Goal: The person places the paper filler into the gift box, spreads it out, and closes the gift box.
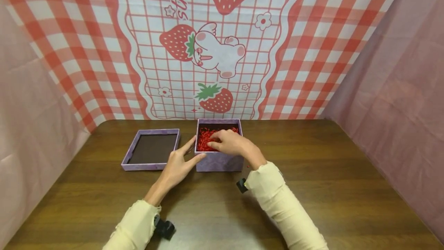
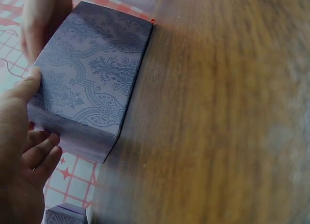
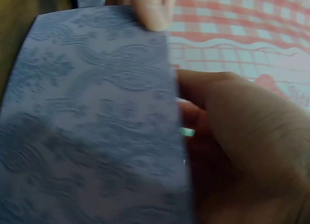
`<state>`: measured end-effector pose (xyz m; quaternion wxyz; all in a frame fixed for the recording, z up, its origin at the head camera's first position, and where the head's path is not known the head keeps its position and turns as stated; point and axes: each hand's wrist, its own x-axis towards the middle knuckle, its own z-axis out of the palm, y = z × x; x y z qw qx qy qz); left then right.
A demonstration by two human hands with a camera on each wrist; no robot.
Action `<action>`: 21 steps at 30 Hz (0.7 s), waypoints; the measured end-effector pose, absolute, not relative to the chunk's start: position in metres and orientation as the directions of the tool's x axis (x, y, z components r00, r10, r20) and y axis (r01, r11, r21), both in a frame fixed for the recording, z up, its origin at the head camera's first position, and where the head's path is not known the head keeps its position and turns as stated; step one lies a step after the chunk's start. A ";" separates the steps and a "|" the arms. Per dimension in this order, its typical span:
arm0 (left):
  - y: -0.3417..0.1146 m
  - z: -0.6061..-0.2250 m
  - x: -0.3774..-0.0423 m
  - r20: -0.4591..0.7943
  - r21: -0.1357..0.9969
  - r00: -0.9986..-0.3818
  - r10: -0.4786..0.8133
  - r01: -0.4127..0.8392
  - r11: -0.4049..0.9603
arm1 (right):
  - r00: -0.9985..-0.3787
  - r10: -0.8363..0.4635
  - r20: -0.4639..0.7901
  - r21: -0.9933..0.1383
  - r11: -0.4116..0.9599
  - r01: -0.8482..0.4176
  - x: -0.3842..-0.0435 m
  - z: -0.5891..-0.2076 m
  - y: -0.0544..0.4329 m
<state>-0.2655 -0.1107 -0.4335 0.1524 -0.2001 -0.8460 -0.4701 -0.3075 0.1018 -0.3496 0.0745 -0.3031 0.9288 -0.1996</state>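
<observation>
A lavender patterned box (image 1: 219, 162) stands without its lid at the table's far middle, filled with red shredded paper (image 1: 204, 142). My left hand (image 1: 177, 166) holds the box's near left corner. Its thumb lies at the front edge and its other fingers are along the left side, as the left wrist view also shows. Over the box's near right edge reaches my right hand (image 1: 230, 142), its fingers touching the red paper with thumb and forefinger apart. In the right wrist view the box wall hides the tips of the right hand (image 3: 242, 122).
The matching lid (image 1: 150, 165) lies upturned left of the box, showing its dark inside. A strawberry-print checked cloth (image 1: 243, 88) hangs behind the wooden table (image 1: 312, 188). Pink cloth (image 1: 392, 95) hangs at both sides.
</observation>
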 end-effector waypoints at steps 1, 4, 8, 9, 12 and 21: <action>-0.111 -0.433 -0.265 0.447 0.733 -0.873 0.195 0.482 0.480 | -0.789 -0.613 -0.040 -0.412 0.729 -0.546 -0.310 -0.352 0.101; -0.111 -0.434 -0.266 0.446 0.732 -0.873 0.195 0.482 0.482 | -0.755 -0.650 -0.082 -0.412 0.712 -0.568 -0.313 -0.357 0.101; -0.111 -0.434 -0.266 0.455 0.727 -0.869 0.196 0.490 0.481 | -0.767 -0.640 -0.052 -0.435 0.706 -0.559 -0.312 -0.357 0.103; -0.111 -0.435 -0.266 0.459 0.726 -0.867 0.195 0.493 0.480 | -0.774 -0.632 -0.030 -0.445 0.702 -0.556 -0.310 -0.357 0.104; -0.110 -0.435 -0.267 0.467 0.722 -0.863 0.194 0.499 0.480 | -0.786 -0.614 0.074 -0.467 0.675 -0.571 -0.304 -0.359 0.107; -0.114 -0.432 -0.264 0.440 0.720 -0.872 0.213 0.485 0.497 | -0.742 -0.492 0.455 -0.574 0.475 -0.667 -0.271 -0.362 0.105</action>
